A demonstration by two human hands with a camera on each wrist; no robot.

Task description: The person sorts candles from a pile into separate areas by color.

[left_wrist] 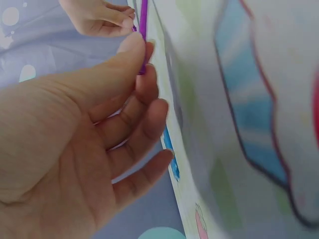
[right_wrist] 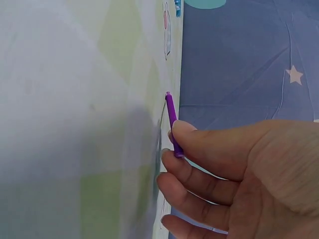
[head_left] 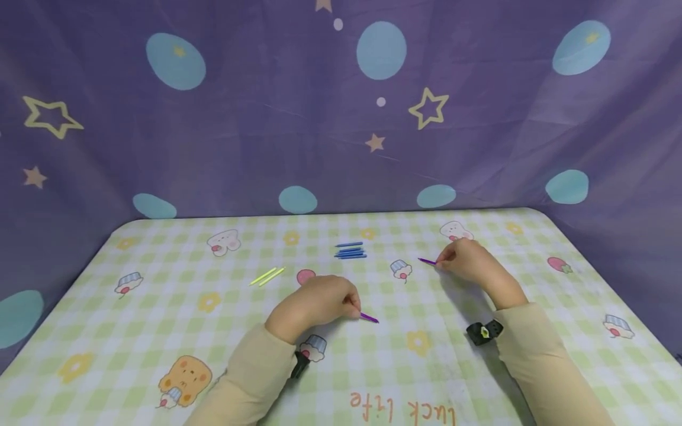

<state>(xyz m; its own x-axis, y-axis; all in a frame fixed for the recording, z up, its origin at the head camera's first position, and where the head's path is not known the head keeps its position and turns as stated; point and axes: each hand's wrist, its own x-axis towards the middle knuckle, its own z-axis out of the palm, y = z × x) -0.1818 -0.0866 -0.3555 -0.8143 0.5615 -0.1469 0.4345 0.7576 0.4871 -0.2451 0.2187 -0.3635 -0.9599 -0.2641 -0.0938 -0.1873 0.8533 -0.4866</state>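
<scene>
Between thumb and fingertips, my left hand (head_left: 322, 299) pinches a slim purple stick (head_left: 369, 318), low over the front middle of the table. The left wrist view shows this purple stick (left_wrist: 143, 22) poking out past the thumb, the other fingers loosely bent. Farther back on the right, my right hand (head_left: 470, 261) pinches a second purple stick (head_left: 427, 261) by one end, its free end toward the left. Up close in the right wrist view, that purple stick (right_wrist: 171, 112) looks like a thin plastic rod; whether it touches the cloth I cannot tell.
Several blue sticks (head_left: 350, 253) lie side by side at the back middle of the table. Two yellow sticks (head_left: 272, 277) lie left of them, slanted. A checked cloth (head_left: 240, 367) with printed pictures covers the table; a purple curtain (head_left: 240, 148) hangs behind it.
</scene>
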